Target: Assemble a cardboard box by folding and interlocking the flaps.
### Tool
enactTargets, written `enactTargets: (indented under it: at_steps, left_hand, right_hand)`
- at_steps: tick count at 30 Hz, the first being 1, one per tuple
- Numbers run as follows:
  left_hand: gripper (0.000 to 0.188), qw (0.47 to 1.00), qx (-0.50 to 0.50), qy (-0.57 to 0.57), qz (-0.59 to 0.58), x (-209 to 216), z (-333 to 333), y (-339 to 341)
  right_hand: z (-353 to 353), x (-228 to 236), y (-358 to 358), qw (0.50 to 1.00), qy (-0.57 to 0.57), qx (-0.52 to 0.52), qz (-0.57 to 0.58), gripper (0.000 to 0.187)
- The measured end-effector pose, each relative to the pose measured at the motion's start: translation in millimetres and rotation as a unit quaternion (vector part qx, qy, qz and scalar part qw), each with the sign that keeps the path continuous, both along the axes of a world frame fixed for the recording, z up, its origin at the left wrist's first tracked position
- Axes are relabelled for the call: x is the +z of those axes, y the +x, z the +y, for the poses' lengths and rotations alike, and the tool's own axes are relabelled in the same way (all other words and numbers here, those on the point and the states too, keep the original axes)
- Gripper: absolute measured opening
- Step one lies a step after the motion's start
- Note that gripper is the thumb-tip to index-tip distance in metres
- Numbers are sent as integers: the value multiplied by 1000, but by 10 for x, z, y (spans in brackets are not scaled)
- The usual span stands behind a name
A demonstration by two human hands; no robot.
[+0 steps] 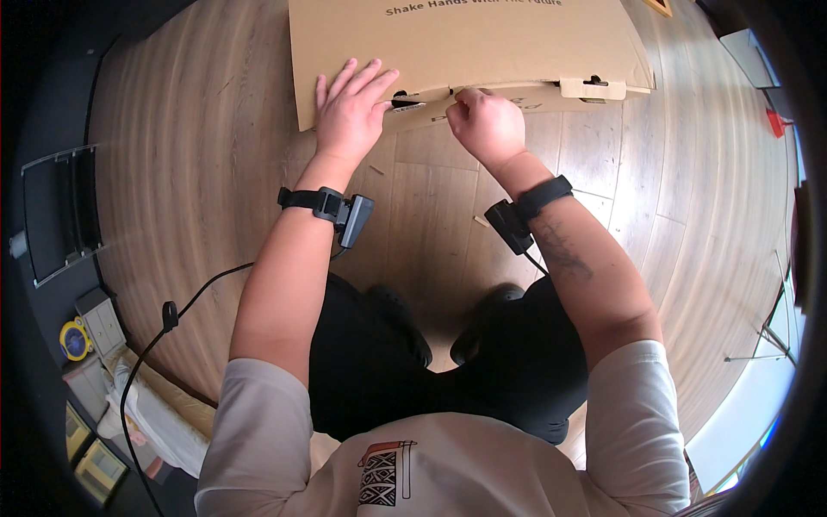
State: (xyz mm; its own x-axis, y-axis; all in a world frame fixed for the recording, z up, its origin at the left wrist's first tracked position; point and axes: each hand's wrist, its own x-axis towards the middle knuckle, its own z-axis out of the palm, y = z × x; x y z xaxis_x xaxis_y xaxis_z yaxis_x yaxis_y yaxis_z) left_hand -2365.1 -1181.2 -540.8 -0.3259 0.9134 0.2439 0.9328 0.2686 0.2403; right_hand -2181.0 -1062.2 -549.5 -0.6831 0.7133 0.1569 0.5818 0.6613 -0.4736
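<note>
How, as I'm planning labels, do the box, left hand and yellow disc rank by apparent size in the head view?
1. Box, though partly cut off
2. Left hand
3. Yellow disc, clearly smallest

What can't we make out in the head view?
In the head view:
Box: far end cut off by the top edge.
Box's inside: hidden by its walls.
Right hand: whether it grips anything is hidden by the hand itself.
Shoes: partly hidden by black trousers.

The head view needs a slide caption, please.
Left hand spread on a cardboard box, right hand curled at its edge.
</note>
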Motion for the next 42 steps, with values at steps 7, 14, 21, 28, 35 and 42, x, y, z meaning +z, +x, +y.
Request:
enactTargets:
  at_steps: [7, 14, 21, 28, 35, 42]
  left_hand:
    - [44, 1000, -8, 16, -6, -54, -8, -18]
    - [45, 1000, 4, 0, -17, -20, 8, -12]
    - [48, 1000, 9, 2, -28, 28, 7, -12]
    - [46, 1000, 5, -2, -27, 10, 8, -15]
    - [43, 999, 6, -5, -42, -1, 3, 2]
    - [42, 999, 7, 32, -3, -25, 27, 18]
  right_hand:
    - [40, 55, -49, 973, 181, 44, 139, 18]
    - [93, 72, -46, 979, 175, 40, 101, 34]
    - [157, 62, -83, 978, 173, 58, 99, 32]
    - [153, 21, -101, 975, 193, 54, 92, 30]
    - [160, 4, -123, 979, 175, 47, 96, 26]
    - [142, 1, -115, 979, 168, 39, 106, 21]
